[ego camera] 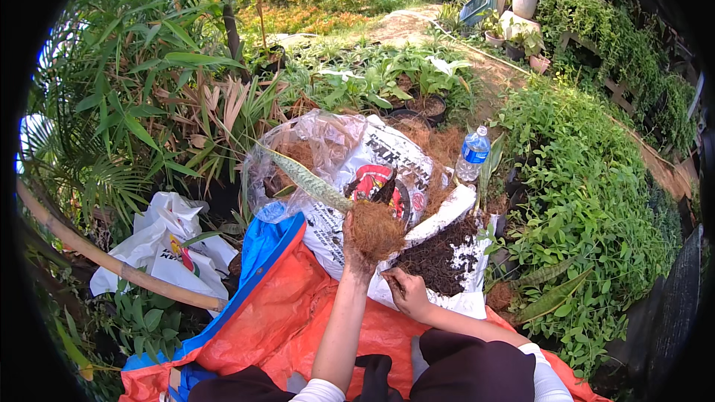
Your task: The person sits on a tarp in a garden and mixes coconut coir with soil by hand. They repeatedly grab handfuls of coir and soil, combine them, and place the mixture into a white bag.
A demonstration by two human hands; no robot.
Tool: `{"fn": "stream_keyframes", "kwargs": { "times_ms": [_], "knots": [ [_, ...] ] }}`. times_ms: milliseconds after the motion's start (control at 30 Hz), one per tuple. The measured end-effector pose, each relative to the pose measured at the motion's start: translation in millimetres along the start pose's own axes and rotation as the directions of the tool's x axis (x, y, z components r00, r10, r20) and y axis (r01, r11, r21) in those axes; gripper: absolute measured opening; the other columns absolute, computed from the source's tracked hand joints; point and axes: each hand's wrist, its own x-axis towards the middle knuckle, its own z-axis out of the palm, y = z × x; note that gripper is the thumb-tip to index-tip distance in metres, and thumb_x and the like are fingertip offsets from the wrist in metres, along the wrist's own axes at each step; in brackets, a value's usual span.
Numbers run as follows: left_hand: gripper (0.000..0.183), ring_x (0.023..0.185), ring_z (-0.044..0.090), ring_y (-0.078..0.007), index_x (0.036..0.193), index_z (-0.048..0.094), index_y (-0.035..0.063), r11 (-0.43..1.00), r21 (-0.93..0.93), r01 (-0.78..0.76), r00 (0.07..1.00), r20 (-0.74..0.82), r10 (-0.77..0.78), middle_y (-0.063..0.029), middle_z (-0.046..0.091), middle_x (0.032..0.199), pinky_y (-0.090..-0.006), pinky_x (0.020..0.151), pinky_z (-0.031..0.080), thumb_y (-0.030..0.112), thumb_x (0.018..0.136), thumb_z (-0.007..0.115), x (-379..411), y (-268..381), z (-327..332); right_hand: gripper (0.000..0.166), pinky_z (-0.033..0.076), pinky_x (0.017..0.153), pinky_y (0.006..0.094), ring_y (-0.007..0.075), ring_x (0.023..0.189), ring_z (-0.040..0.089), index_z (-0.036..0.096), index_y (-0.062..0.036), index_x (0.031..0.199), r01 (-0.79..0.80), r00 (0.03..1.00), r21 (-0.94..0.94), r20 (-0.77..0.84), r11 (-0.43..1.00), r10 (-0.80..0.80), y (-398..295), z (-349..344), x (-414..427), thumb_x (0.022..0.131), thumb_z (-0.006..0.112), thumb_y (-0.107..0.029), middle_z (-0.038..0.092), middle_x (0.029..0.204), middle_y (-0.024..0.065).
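Note:
My left hand (356,254) grips a round ball of brown coconut fibre (377,230), with a long mottled snake plant leaf (310,181) jutting from it to the upper left. Just below and right of the ball is my right hand (410,293), its fingers curled and tips pinched; whether a thread or anything thin sits between them cannot be made out. Both hands have soil on them. Beyond the right hand, dark potting soil (438,257) spills from an opened white printed sack. Another printed white sack (329,234) lies flat under the ball.
An orange and blue tarpaulin (268,318) covers the ground before my knees. A clear plastic bag of fibre (301,151) and a water bottle (473,155) stand further off. Snake plant leaves (553,296) lie right. A bamboo pole (123,271) crosses the left, over a crumpled white sack (167,245).

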Motion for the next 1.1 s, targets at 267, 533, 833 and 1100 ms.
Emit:
{"fn": "stream_keyframes", "kwargs": {
  "times_ms": [267, 533, 833, 1100],
  "knots": [
    [0.054, 0.098, 0.058, -0.0265, 0.119, 0.047, 0.0061, 1.000, -0.024, 0.013, 0.999, -0.042, -0.014, -0.0127, 0.056, 0.111, -0.0431, 0.083, 0.050, 0.050, 0.089, 0.038, 0.0, -10.0, -0.6, 0.019, 0.046, 0.069, 0.0281, 0.0090, 0.076, 0.053, 0.056, 0.0051, 0.102, -0.382, 0.924, 0.470, 0.161, 0.796, 0.348, 41.6, -11.2, 28.8, 0.087, 0.054, -0.007, 0.062, 0.083, 0.0036],
    [0.054, 0.097, 0.059, -0.0259, 0.117, 0.049, 0.0047, 0.990, -0.011, 0.139, 0.989, 0.041, -0.139, -0.0131, 0.058, 0.110, -0.0406, 0.084, 0.049, 0.050, 0.088, 0.042, 1.1, -1.3, -22.6, 0.018, 0.045, 0.070, 0.0303, 0.0155, 0.071, 0.057, 0.057, 0.0036, 0.089, -0.155, 0.954, -0.047, 0.252, 0.987, 0.162, 36.3, -73.2, 65.0, 0.083, 0.058, -0.013, 0.062, 0.076, 0.0093],
    [0.051, 0.097, 0.059, -0.0268, 0.115, 0.050, 0.0031, 0.964, 0.077, 0.255, 0.967, -0.045, -0.252, -0.0140, 0.059, 0.108, -0.0404, 0.084, 0.049, 0.045, 0.087, 0.047, -2.9, 10.8, -28.9, 0.016, 0.021, 0.043, 0.0190, 0.0014, 0.047, 0.032, 0.058, -0.0064, 0.084, -0.674, 0.730, 0.496, 0.559, 0.548, 0.393, 16.9, -108.6, 77.4, 0.081, 0.063, -0.022, 0.043, 0.059, -0.0074],
    [0.048, 0.094, 0.060, -0.0222, 0.116, 0.050, 0.0038, 0.876, 0.321, 0.359, 0.929, -0.209, -0.304, -0.0114, 0.059, 0.107, -0.0361, 0.083, 0.049, 0.040, 0.084, 0.056, -13.2, -15.3, -11.7, 0.019, 0.022, 0.043, 0.0191, 0.0024, 0.047, 0.031, 0.057, -0.0061, 0.090, -0.697, 0.709, 0.439, 0.544, 0.567, 0.450, 13.6, -103.2, 83.9, 0.081, 0.063, -0.021, 0.039, 0.059, -0.0088]
  ]
}}
